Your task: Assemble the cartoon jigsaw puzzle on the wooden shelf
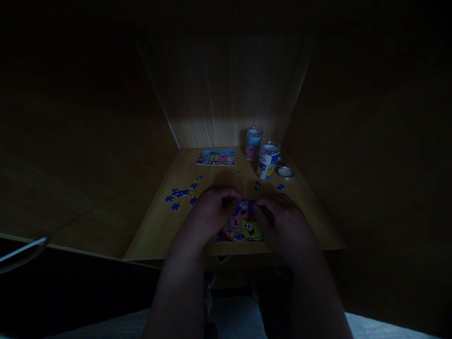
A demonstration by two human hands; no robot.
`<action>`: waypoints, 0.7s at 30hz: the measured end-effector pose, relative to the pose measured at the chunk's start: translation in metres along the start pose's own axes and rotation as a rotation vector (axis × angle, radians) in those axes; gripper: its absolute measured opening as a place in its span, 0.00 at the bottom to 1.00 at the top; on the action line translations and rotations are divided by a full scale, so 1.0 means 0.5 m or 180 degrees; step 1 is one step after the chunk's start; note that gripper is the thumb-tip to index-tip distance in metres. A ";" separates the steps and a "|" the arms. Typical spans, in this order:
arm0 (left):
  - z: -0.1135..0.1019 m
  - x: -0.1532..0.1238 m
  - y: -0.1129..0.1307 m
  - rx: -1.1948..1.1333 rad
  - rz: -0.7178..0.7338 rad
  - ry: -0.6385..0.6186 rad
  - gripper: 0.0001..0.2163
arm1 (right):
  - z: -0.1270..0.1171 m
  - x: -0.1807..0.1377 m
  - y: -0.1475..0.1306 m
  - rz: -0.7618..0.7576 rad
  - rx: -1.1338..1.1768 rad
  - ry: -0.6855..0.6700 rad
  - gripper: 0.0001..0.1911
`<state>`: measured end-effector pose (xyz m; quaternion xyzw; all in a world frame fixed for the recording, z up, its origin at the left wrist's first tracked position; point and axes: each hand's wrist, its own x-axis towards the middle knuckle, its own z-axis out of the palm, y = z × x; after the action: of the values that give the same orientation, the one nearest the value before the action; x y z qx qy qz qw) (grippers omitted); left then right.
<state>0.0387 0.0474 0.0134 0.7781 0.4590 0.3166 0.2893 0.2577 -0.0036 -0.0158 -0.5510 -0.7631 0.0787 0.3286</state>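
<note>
The flat cardboard jigsaw with pink and yellow cartoon figures on dark blue (243, 223) lay near the front edge of the light-brown wooden tabletop (151, 240), with both bare hands at its far edge. The left hand (215, 205) had thumb and forefinger drawn together at the jigsaw's far left corner, and the right hand (280, 216) was bent in the same way at its far right side; in that gloom one could not tell whether either pinched a separate piece or only the jigsaw's border. Loose blue jigsaw pieces (175, 206) were scattered left of the jigsaw, while a single blue piece (280, 187) and a dark, yellow-marked piece (258, 186) lay beyond its far right corner. Uneven pressure from the fingertips could have sprung the joints apart, and a tug toward the body could have carried the jigsaw's near side over the tabletop's edge. The poor light probably made a mismatched piece easy to force. A sideways sweep of the left forearm might have pushed the scattered pieces about, and a careless reach past the jigsaw's right side might have tipped the clear-rimmed cylindrical container with a blue-and-yellow wrap (268, 162), beside which lay a round silvery lid (286, 173).
</note>
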 end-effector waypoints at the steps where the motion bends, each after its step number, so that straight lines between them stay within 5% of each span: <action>1: 0.000 -0.001 -0.001 -0.0103 -0.0021 0.0017 0.12 | 0.000 0.000 0.000 0.0009 0.0003 -0.0005 0.07; 6: -0.002 0.000 -0.012 -0.0297 -0.0192 0.0301 0.08 | 0.002 0.001 0.000 0.0057 0.0030 0.0013 0.06; 12: -0.016 0.008 -0.017 0.0653 -0.0433 0.1005 0.08 | 0.002 -0.001 -0.001 0.0084 0.0065 0.0084 0.06; 21: -0.005 0.012 -0.012 0.1523 -0.0602 0.0653 0.11 | 0.004 -0.005 -0.003 0.0371 -0.0157 0.0657 0.12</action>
<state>0.0356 0.0556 0.0120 0.7419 0.6181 0.2479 0.0776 0.2555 -0.0061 -0.0177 -0.6074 -0.6936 0.0217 0.3866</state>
